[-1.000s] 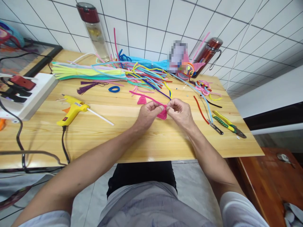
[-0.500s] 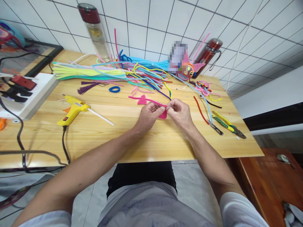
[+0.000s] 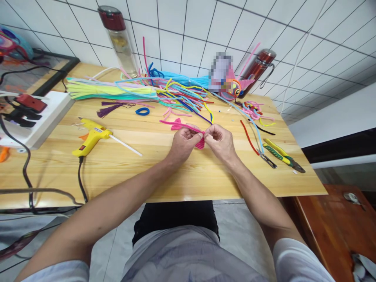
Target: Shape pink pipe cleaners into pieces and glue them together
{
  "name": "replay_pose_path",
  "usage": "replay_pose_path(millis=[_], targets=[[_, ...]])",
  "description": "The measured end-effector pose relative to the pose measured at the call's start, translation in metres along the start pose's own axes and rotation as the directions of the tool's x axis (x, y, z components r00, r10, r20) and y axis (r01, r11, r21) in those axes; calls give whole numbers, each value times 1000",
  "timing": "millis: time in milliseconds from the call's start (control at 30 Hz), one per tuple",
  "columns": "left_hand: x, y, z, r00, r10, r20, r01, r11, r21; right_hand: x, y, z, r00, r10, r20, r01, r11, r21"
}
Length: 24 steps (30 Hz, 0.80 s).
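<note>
Between my two hands is a folded pink pipe cleaner (image 3: 200, 144), bent into close rows, with its loose end running out to the left. My left hand (image 3: 184, 144) pinches it between thumb and fingers. Close against it, my right hand (image 3: 219, 140) pinches the same piece at its right edge. The fingers hide part of the folds. Just beyond my left hand, a second folded pink piece (image 3: 176, 124) lies on the table, partly crossed by the loose end.
A yellow glue gun (image 3: 92, 135) lies left, its cord trailing off the front edge. Pipe cleaners (image 3: 111, 89) are heaped along the back. Pliers (image 3: 283, 156) and small snips (image 3: 268, 159) lie right. A glass bottle (image 3: 117, 43) and red flask (image 3: 258, 72) stand by the wall.
Both hands have shifted very slightly left with the folded pink pipe cleaner still pinched. Its loose end now overlaps the second pink piece more.
</note>
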<state>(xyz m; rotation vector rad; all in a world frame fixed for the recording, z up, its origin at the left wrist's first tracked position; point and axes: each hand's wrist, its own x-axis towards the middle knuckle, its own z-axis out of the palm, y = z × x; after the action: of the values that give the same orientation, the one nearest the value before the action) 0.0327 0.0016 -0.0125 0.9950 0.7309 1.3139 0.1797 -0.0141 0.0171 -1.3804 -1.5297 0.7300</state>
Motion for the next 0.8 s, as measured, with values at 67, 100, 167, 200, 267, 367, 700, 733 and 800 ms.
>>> replay_pose_path(millis=[67, 100, 167, 200, 267, 367, 700, 733, 800], targets=[[-2, 3, 0, 1000, 14, 2, -14, 1000, 19, 0, 1, 1, 1000, 8, -5, -8, 1000, -2], [-3, 4, -1, 1000, 14, 6, -14, 999, 36, 0, 1, 1, 1000, 11, -6, -11, 1000, -2], [-5, 7, -2, 1000, 6, 20, -8, 997, 79, 0, 2, 0, 1000, 13, -10, -13, 1000, -1], [-5, 8, -2, 1000, 4, 28, -6, 996, 94, 1, 2, -1, 1000, 10, -13, -10, 1000, 1], [-4, 7, -2, 999, -4, 43, 0, 996, 92, 3, 2, -4, 1000, 0, -25, 0, 1000, 16], [0, 3, -2, 998, -43, 38, 44, 999, -18, 5, 1, -9, 1000, -3, -14, 4, 999, 50], [-1, -1, -5, 970, -189, 157, 204, 975, -92, 5, 1, -11, 999, 12, 49, -14, 999, 49], [-1, 0, -5, 972, -179, 155, 192, 978, -75, 4, 1, -10, 999, 13, 52, -16, 999, 51], [-2, 0, -4, 977, -155, 146, 163, 985, -48, 3, -1, -10, 998, 14, 61, -18, 998, 61]])
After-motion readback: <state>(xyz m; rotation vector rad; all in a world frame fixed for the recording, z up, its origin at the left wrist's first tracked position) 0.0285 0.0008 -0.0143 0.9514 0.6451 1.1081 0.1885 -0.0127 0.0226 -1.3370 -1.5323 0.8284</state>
